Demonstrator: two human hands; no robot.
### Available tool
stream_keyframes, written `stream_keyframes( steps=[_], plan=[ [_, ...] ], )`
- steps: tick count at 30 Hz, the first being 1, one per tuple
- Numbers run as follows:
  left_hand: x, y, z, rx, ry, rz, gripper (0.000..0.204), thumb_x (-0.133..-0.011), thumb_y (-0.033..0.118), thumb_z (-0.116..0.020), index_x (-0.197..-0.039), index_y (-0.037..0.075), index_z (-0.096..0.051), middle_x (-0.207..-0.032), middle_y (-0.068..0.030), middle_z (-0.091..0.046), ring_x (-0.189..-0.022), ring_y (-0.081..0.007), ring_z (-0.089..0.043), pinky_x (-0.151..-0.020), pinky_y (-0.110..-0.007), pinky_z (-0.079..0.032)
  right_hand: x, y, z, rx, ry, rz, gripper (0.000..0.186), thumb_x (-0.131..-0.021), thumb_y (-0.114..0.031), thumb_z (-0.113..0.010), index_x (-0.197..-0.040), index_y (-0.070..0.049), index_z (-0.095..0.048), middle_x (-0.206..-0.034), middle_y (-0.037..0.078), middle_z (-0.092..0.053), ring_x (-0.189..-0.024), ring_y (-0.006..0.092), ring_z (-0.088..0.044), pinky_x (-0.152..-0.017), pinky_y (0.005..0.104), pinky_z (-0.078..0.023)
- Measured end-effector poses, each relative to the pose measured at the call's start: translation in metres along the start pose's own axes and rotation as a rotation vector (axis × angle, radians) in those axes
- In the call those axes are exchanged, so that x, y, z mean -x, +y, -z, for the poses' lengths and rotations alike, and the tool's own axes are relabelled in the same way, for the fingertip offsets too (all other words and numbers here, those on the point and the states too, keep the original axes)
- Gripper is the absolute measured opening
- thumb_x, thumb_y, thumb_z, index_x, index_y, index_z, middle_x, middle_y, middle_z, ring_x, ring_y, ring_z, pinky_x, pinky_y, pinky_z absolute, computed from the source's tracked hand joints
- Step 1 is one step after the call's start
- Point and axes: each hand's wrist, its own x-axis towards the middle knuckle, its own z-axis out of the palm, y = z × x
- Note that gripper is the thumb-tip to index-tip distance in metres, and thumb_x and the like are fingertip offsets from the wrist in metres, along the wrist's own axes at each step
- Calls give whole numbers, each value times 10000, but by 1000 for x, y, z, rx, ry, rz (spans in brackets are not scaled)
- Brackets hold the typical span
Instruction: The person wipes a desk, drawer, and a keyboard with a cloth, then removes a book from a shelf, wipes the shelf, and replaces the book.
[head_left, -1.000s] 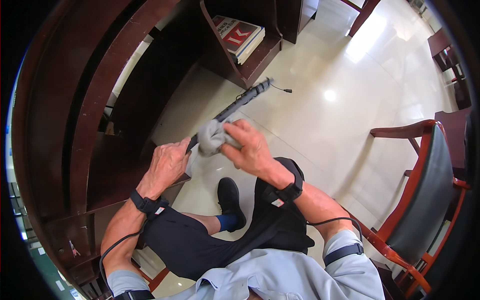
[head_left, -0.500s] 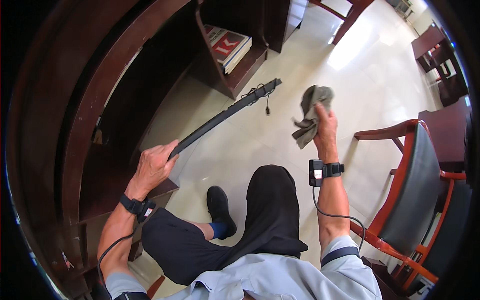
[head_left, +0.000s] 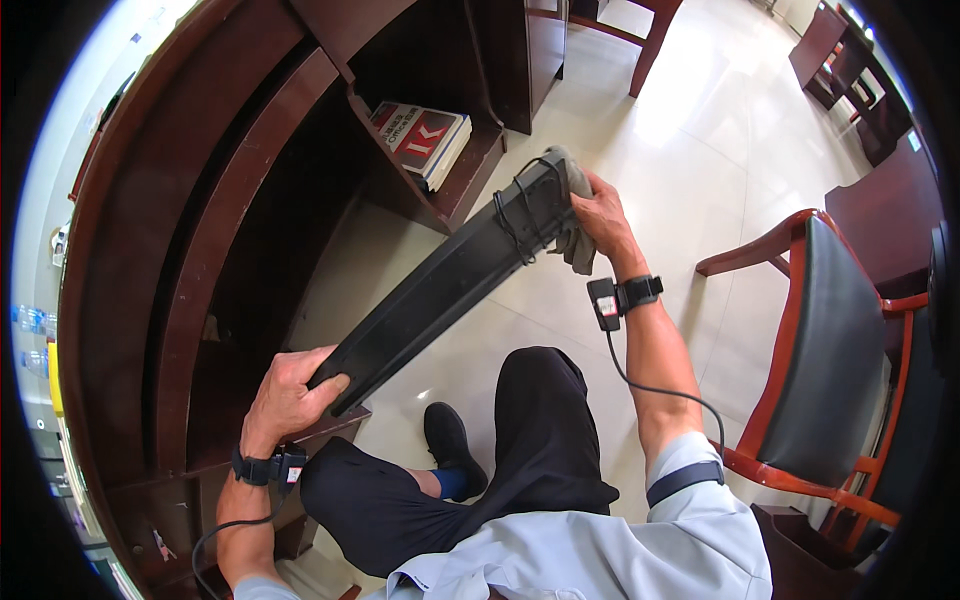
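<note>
My left hand [head_left: 290, 397] is closed around the near end of a long black keyboard [head_left: 425, 295], thumb on the upper side. The keyboard is held in the air, slanting from lower left to upper right, with its underside or edge toward me; no keys show. Its thin black cable [head_left: 508, 222] is wound around the far end. My right hand [head_left: 603, 215] is closed on a crumpled grey cloth [head_left: 574, 250] at that far end. Cloth and fingers meet the keyboard there, and part of the cloth is hidden behind it.
A dark wooden desk [head_left: 240, 150] rises on the left, its open shelf holding a stack of books [head_left: 425, 140]. To the right stands a wooden armchair [head_left: 825, 350] with black padding. Pale glossy floor tiles [head_left: 690, 170] lie below, near my black shoe [head_left: 450, 440].
The keyboard has turned to show a broader face. My right hand has brought the cloth leftward, from apart in the air onto the keyboard's far end. My left hand has moved slightly down and left.
</note>
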Motion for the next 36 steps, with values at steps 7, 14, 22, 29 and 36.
stream_keyframes(
  steps=[7,14,22,29,36],
  plan=[
    [0,9,4,85,-23,99,271,-841,94,-724,-1075,-39,-689,-825,-194,-704,-698,-313,-691,-649,-351,-524,24,10,-6,156,-497,-222,383,-803,-155,-800,-1150,-19,-713,-967,18,-723,-866,118,-638,-801,293,-531],
    [-24,7,-23,94,123,45,265,-883,95,-710,-1110,-37,-672,-833,-162,-708,-701,-252,-684,-656,-329,-513,80,29,-22,-349,-497,-322,506,-844,-165,-811,-1280,10,-623,-1049,44,-717,-907,109,-670,-813,275,-565],
    [-57,35,-57,-312,201,-224,409,-818,44,-753,-1207,-33,-656,-1012,-199,-727,-855,-373,-699,-752,-408,-564,109,15,-37,-543,-292,-114,670,-837,-391,-859,-1300,-11,-559,-1056,14,-658,-855,104,-634,-764,280,-570],
    [-70,54,-98,-516,244,-330,489,-773,28,-737,-1247,-36,-636,-1112,-187,-692,-957,-332,-686,-802,-409,-566,124,-23,-44,-681,-169,-18,768,-848,-523,-805,-1323,11,-523,-1155,52,-637,-1024,140,-613,-869,313,-538],
    [-86,62,-124,-592,284,-428,503,-755,22,-673,-1240,-98,-615,-1233,-223,-643,-1096,-356,-628,-871,-431,-549,120,-46,-48,-705,30,-101,506,-952,-299,-747,-1282,29,-549,-1148,98,-670,-964,174,-665,-841,337,-574]
  ],
)
